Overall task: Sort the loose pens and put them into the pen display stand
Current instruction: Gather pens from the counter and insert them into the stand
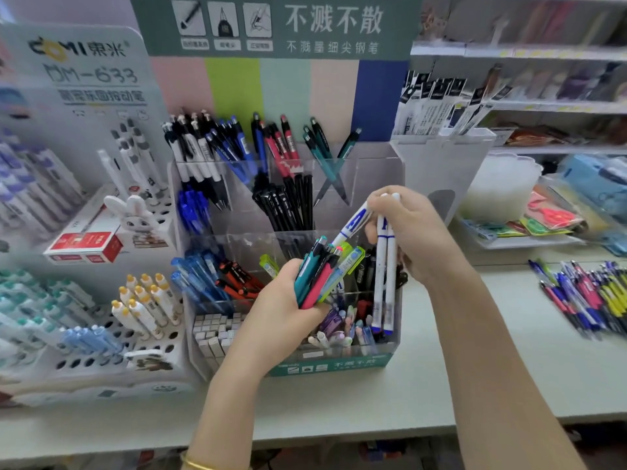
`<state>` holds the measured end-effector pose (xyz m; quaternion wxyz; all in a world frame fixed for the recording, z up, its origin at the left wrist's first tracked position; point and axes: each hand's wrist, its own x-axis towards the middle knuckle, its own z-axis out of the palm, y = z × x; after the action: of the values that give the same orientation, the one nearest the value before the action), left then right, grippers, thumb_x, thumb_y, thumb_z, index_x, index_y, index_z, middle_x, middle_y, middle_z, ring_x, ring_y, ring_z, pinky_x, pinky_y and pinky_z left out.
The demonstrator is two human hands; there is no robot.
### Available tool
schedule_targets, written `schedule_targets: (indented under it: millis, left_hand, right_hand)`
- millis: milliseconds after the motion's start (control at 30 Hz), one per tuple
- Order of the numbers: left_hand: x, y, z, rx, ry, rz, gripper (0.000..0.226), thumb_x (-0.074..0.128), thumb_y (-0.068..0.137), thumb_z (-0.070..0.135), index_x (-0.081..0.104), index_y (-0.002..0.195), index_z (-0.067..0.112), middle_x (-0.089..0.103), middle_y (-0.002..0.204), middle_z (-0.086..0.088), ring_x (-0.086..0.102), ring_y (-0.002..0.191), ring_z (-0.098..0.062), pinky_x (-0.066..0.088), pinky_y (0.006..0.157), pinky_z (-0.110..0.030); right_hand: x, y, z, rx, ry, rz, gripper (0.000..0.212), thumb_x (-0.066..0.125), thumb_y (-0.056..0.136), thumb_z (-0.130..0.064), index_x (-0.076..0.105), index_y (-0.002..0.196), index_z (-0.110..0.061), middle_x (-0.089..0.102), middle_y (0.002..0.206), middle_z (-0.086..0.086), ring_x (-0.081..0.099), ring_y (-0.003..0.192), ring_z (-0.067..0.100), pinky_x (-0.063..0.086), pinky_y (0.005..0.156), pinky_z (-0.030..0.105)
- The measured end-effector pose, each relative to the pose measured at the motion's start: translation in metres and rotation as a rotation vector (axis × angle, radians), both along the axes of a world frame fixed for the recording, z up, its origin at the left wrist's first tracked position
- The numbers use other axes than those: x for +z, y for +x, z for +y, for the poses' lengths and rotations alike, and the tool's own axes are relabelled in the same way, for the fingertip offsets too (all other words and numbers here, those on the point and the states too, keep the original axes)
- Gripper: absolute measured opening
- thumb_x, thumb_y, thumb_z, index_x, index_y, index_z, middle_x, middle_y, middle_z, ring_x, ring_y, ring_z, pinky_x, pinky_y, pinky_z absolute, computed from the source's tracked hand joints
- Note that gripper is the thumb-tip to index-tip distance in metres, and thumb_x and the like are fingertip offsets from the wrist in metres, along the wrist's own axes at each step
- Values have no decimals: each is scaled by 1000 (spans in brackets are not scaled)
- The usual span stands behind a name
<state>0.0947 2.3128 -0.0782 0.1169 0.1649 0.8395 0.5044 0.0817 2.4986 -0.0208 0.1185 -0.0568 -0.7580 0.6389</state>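
Tips down: your right hand [407, 232] pinches white blue-banded pens [385, 286] over clear acrylic stand [373, 178], centre frame; left hand [288, 300] clutches mixed pens [319, 273].

Open on the table [441, 378] before the pen stand [339, 364], tight at left by the white rack [101, 364], blocked over its front by the left hand [288, 307] with a bunch of pens [319, 276] and the right hand [410, 232] with white pens [385, 283].

Bare left forearm [234, 385] with thin gold bangle [198, 465], bare right forearm [492, 351]
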Motion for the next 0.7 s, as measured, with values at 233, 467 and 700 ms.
schedule_targets:
  millis: [233, 467, 700]
  left_hand:
    - [3, -5, 10, -50, -3, -42, 35, 66, 85, 14, 47, 97, 41, 54, 75, 2, 46, 50, -13, 46, 51, -31]
    - [6, -10, 13, 6, -61, -6, 31, 66, 84, 16, 46, 96, 36, 56, 77, 1, 46, 47, -4, 40, 46, -18]
    - [10, -22, 23, 69, 212, -137, 29, 69, 82, 13, 52, 101, 27, 55, 79, -5, 52, 60, -16, 48, 62, -33]
  right_hand:
    - [-11, -1, 6, 103, -18, -69, 21, 57, 94, -25, 63, 94, -5, 51, 54, 0, 41, 42, 10, 33, 39, 21]
    - [3, -18, 30, -320, -51, 251, 22, 52, 97, -31, 47, 77, -23, 46, 60, -4, 45, 51, 14, 38, 47, 29]
    - [8, -30, 20, -634, 454, 712, 15, 44, 98, -32, 42, 93, -18, 49, 69, -10, 48, 57, 8, 37, 53, 20]
